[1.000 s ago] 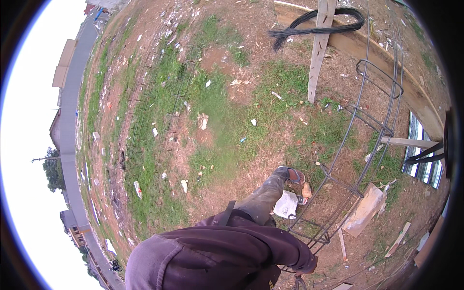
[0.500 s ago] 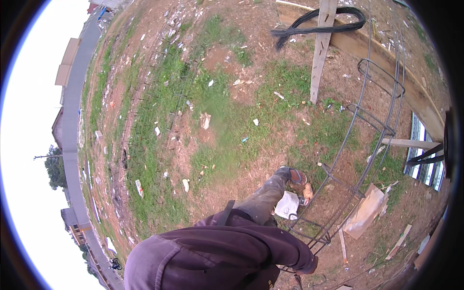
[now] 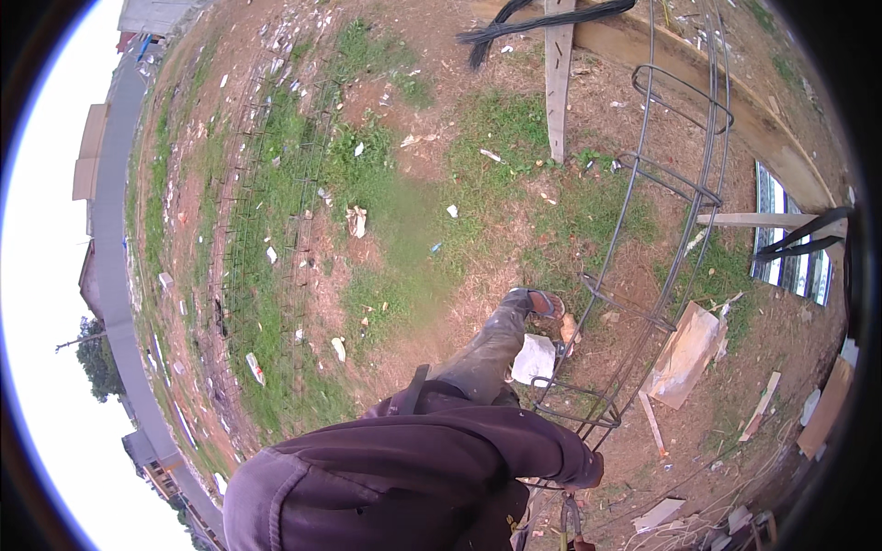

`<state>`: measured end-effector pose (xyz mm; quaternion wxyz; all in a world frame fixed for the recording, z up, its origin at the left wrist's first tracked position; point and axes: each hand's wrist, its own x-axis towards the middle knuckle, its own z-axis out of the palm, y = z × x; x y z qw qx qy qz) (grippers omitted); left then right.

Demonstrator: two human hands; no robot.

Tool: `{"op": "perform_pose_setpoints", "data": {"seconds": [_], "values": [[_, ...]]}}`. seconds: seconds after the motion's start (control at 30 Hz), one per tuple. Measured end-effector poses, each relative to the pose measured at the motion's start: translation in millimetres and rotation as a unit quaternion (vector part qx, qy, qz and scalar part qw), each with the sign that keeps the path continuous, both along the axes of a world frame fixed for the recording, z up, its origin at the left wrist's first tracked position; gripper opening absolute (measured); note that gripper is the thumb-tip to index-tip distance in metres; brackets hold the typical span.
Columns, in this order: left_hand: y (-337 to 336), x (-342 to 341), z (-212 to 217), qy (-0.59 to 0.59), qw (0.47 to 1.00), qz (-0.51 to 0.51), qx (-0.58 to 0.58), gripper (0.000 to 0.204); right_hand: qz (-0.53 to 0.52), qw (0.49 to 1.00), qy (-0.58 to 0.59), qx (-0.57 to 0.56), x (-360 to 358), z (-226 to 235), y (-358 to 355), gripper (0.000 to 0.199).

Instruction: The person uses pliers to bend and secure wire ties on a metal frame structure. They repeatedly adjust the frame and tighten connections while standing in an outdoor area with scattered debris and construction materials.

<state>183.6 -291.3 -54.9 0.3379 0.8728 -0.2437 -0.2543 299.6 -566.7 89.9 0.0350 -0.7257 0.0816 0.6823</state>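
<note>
My left arm, in a dark purple sleeve (image 3: pixel 478 450), reaches across the lower middle to the right. My left hand (image 3: pixel 595 470) shows at the cuff, curled, its fingers mostly hidden underneath. It lies at the near end of a long rebar cage (image 3: pixel 673 323), made of thin rods with bent stirrups. Just below this hand, at the lower edge, is a metal tool with two handles (image 3: pixel 571 519), like pincers. What grips it, if anything, is cut off. My right hand does not show. My trousered leg (image 3: pixel 487 354) and shoe (image 3: pixel 547 304) are left of the cage.
A wooden post (image 3: pixel 558 92) stands beyond, with a bundle of black wire (image 3: pixel 551 26) across it. A long board (image 3: pixel 763 138) runs along the upper right. White paper (image 3: pixel 534 359) and a broken board (image 3: pixel 687 354) lie on the ground. Rebar mesh (image 3: pixel 276 211) lies on grass at left.
The view has shifted, so the ground, cage and post appear farther left and higher. The two-handled tool below my left hand shows more fully. My left hand stays at the cage's near end.
</note>
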Motion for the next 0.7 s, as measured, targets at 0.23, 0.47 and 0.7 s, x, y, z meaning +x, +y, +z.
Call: {"op": "perform_pose_setpoints", "data": {"seconds": [0.23, 0.47, 0.7], "values": [[35, 10, 35, 0.15, 0.987, -0.051, -0.031, 0.03, -0.2, 0.945, 0.237, -0.101, 4, 29, 64, 0.06], [22, 10, 84, 0.062, 0.971, 0.052, -0.227, 0.088, -0.044, 0.966, 0.239, -0.082, 28, 48, 123, 0.059], [-60, -8, 111, -0.013, 0.959, 0.203, -0.197, 0.057, -0.104, 0.979, 0.171, 0.029, 38, 64, 114, 0.057]]}}
